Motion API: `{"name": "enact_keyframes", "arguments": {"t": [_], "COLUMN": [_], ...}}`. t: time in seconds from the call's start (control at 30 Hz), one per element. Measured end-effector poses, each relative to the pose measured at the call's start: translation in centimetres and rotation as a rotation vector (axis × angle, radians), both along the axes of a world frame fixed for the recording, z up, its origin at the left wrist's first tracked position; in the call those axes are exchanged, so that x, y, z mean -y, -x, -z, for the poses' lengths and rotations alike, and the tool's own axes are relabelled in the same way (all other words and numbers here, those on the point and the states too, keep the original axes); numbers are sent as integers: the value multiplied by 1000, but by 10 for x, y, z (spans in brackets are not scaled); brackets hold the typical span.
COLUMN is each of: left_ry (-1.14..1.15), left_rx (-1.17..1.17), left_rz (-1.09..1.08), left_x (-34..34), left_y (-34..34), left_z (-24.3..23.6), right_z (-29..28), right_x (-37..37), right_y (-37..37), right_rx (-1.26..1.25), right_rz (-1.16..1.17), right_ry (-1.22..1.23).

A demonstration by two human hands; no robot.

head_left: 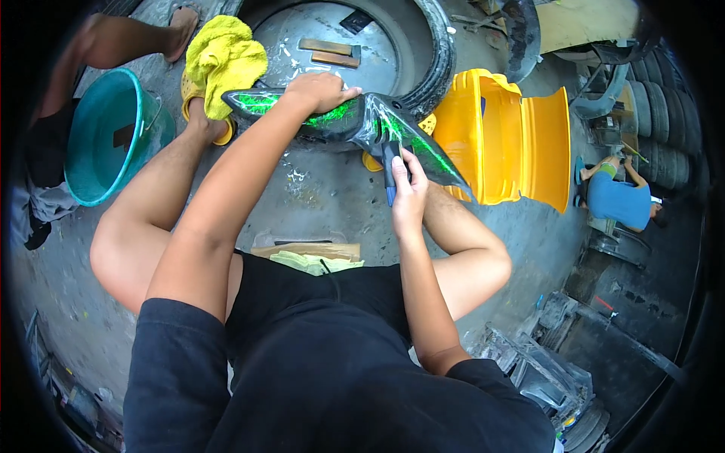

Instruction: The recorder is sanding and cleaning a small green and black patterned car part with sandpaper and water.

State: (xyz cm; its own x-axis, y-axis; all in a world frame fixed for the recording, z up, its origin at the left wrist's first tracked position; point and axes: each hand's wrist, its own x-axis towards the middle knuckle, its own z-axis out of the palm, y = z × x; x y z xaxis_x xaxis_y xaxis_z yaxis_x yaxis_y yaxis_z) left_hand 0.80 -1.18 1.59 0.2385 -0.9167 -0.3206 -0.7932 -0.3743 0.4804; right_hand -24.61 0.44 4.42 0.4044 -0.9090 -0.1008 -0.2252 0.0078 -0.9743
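A black, glossy winged panel with bright green patches (337, 115), like a vehicle fairing, lies across in front of me, between my feet. My left hand (319, 92) grips its upper edge left of the middle, the thumb pointing right. In my right hand (410, 189) is a short black-and-blue handled tool (392, 172), held upright against the panel just right of its centre. The tool's working end is too small to make out. Behind the panel is a large black tyre (442, 64).
A yellow cloth (225, 57) lies by my left foot. A teal bucket (83, 162) stands left, beside another person's leg (124, 41). Yellow plastic panels (547, 147) stand right. Wooden blocks (334, 59) lie inside the tyre. A person in blue (618, 198) is far right near stacked tyres (664, 106).
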Motion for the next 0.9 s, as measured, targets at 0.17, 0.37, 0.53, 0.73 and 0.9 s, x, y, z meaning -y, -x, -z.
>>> {"name": "enact_keyframes", "arguments": {"t": [0.17, 0.37, 0.53, 0.73, 0.9], "left_ry": [-73, -84, -159, -158, -161], "left_rx": [-225, -227, -113, -82, -143], "left_rz": [5, -366, -350, -330, -331], "left_x": [17, 34, 40, 50, 42], "left_y": [8, 41, 43, 52, 59], "left_z": [16, 11, 6, 13, 1], "right_z": [-28, 11, 23, 52, 64], "right_x": [12, 50, 60, 59, 70], "right_y": [-2, -1, -30, -32, -36], "right_rx": [176, 18, -191, -309, -326], "right_rz": [91, 284, 220, 170, 188], "right_ry": [-297, 245, 676, 727, 849]}}
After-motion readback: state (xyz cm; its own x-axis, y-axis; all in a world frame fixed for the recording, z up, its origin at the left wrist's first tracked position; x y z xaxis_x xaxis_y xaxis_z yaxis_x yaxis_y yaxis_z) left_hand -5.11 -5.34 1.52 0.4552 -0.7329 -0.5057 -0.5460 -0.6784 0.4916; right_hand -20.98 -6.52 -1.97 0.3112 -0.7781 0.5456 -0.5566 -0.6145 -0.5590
